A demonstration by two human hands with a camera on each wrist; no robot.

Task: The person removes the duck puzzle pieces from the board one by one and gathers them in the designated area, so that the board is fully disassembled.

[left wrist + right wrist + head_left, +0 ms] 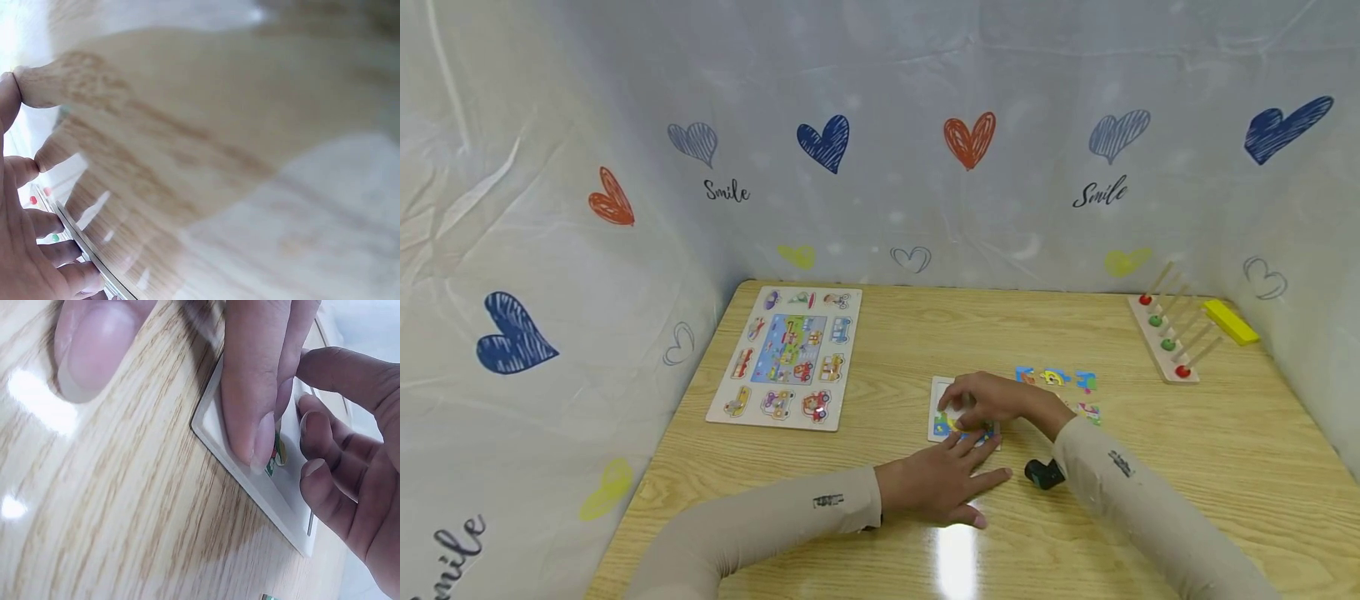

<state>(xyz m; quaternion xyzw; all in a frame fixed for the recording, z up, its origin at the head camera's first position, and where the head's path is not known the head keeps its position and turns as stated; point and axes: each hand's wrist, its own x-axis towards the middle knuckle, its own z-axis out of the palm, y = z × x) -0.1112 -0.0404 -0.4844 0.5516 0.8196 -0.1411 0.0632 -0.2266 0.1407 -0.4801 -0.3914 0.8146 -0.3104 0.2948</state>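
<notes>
A small white-framed puzzle tray [941, 390] lies on the table, with blue and yellow pieces along its near side. My left hand [936, 483] lies flat with its fingers spread, the fingertips on the tray's near edge. Above the tray, my right hand [988, 396] bends its fingers loosely downward. In the right wrist view, the fingertips [315, 465] hover at or touch the tray surface, and no piece shows between them. Part of a green and red picture [275, 453] shows beside the left fingers. Loose puzzle pieces [1055, 377] lie to the right, some partly hidden by my right arm.
A larger peg puzzle board [741, 410] with vehicle pictures lies at the left. At the far right stand a wooden board with pegs and beads [1163, 340] and a yellow block [1230, 322]. A dark object [1043, 473] shows beside my right sleeve. Printed curtains border the table.
</notes>
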